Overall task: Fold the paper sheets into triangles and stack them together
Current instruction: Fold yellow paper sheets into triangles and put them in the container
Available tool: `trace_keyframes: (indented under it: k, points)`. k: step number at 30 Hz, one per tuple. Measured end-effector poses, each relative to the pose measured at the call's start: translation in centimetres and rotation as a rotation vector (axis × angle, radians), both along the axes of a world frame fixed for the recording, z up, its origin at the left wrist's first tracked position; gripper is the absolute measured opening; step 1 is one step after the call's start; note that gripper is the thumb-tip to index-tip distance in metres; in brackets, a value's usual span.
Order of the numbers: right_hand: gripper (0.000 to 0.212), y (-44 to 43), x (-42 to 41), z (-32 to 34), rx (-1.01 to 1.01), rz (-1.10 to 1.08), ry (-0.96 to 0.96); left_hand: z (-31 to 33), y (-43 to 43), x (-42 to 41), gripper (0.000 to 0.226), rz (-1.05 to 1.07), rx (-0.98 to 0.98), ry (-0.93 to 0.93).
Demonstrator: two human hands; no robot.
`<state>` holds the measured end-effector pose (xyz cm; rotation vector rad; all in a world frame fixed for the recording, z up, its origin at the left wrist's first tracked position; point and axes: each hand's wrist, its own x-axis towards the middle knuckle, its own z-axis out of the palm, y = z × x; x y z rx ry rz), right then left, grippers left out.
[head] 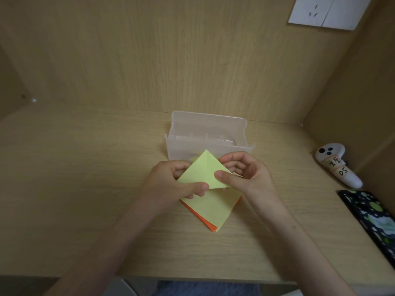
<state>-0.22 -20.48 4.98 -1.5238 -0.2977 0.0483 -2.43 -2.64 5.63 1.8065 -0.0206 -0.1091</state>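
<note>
A yellow-green paper sheet, folded into a triangle, is held just above the desk between both hands. My left hand pinches its lower left edge with thumb on top. My right hand pinches its right corner, thumb on the paper. Beneath it on the desk lies a stack of paper: a yellow-green sheet on top, orange sheets showing at the lower left edge. The stack's upper part is hidden by the held triangle and my fingers.
A clear plastic box stands open right behind the hands. A white controller with handwritten labels lies at the right, and a dark patterned phone near the right edge. Wooden walls enclose the desk; a wall socket sits upper right.
</note>
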Motion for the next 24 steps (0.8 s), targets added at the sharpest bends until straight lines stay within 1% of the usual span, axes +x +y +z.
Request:
trace_keyframes:
  k: [3, 5, 7, 8, 12, 15, 17, 20, 24]
  points:
    - [0.025, -0.1, 0.0, 0.0, 0.005, 0.004, 0.026, 0.3, -0.1, -0.2, 0.022, -0.002, 0.021, -0.009]
    - [0.034, -0.3, 0.1, 0.0, 0.024, 0.037, 0.111, 0.4, -0.1, -0.3, 0.022, 0.018, -0.016, -0.01]
    - [0.048, -0.4, 0.1, 0.1, -0.017, 0.08, 0.189, 0.6, 0.0, -0.4, 0.022, 0.052, -0.039, -0.02]
    - [0.05, -0.5, 0.0, 0.1, -0.045, 0.102, 0.214, 0.6, 0.0, -0.4, 0.022, 0.067, -0.046, -0.027]
    - [0.02, -0.3, -0.5, 0.1, -0.158, 0.171, 0.226, 0.9, 0.0, -0.6, 0.025, 0.061, -0.059, -0.049]
    - [0.01, 0.0, -0.5, 0.2, -0.19, 0.196, 0.182, 1.0, 0.0, -0.6, 0.028, 0.047, -0.055, -0.059]
    - [0.008, 0.2, -0.5, 0.4, -0.177, 0.184, 0.16, 1.2, 0.0, -0.7, 0.029, 0.048, -0.061, -0.066]
    - [0.009, 0.4, -0.7, 0.3, -0.148, 0.15, 0.151, 1.3, 0.0, -0.7, 0.028, 0.051, -0.056, -0.071]
    - [0.013, 0.8, -1.1, 0.0, -0.073, 0.073, 0.193, 1.2, 0.1, -0.7, 0.027, 0.054, -0.058, -0.074]
